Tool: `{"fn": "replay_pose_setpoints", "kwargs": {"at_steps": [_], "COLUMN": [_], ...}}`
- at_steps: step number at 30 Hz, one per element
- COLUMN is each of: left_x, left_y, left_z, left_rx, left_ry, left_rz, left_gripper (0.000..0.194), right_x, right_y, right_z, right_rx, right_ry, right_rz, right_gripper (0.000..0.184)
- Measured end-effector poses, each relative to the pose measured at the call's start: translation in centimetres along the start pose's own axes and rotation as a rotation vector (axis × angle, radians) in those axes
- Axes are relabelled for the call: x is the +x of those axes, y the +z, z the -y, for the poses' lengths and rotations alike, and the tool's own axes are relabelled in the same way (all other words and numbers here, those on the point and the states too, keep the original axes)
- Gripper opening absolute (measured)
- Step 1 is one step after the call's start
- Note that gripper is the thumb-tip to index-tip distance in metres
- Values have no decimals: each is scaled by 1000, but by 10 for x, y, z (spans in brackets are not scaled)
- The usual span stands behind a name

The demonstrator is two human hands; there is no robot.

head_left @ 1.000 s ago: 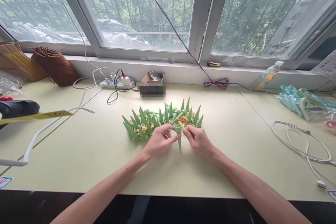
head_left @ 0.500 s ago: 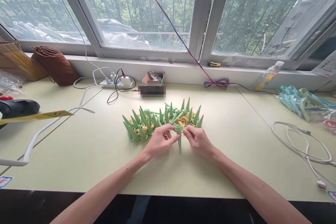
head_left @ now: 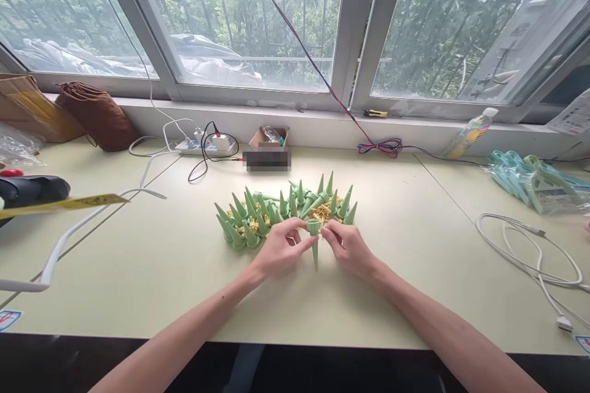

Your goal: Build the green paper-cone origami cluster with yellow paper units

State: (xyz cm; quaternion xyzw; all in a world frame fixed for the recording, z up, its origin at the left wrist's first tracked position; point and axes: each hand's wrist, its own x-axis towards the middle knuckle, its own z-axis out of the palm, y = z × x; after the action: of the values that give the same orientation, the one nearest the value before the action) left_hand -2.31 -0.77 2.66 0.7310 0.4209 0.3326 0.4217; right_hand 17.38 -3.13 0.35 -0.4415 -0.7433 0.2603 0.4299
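Observation:
My left hand (head_left: 286,245) is closed around the upper part of a green plastic watering spike (head_left: 315,253), its wide cap end up and its point down. Close on the right, my right hand (head_left: 346,247) pinches at the spike's side. A small yellowish plastic piece shows at those fingertips, mostly hidden by them. Just beyond both hands, several more green spikes (head_left: 251,234) stand point up in a cluster, and a few lie on their sides. Among them are heaped small yellow plastic pieces (head_left: 324,211).
Behind the cluster are a small cardboard box (head_left: 271,135) and a white power strip (head_left: 193,146). A white cable (head_left: 530,252) lies coiled at right, near bagged light-blue plastic items (head_left: 516,175) and a bottle (head_left: 472,132). A brown pouch (head_left: 96,115) leans at the back left.
Both hands and the held spike stay in nearly the same place. At the far right edge, a pink ring-shaped thing is no longer visible.

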Motion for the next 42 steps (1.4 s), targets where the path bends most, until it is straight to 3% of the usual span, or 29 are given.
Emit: {"fn": "replay_pose_setpoints", "kwargs": {"at_steps": [17,42], "left_x": [-2,-1], "left_y": [2,3], "left_z": [-1,0], "left_rx": [16,-7], "left_ry": [159,38], "left_rz": [-49,-26], "left_gripper": [28,28], "right_x": [-1,-1], "right_y": [-2,0], "right_z": [-2,0], "right_rx": [21,35], "right_ry": [-27,-10], "right_rz": [-10,-18], "right_gripper": [34,27]}}
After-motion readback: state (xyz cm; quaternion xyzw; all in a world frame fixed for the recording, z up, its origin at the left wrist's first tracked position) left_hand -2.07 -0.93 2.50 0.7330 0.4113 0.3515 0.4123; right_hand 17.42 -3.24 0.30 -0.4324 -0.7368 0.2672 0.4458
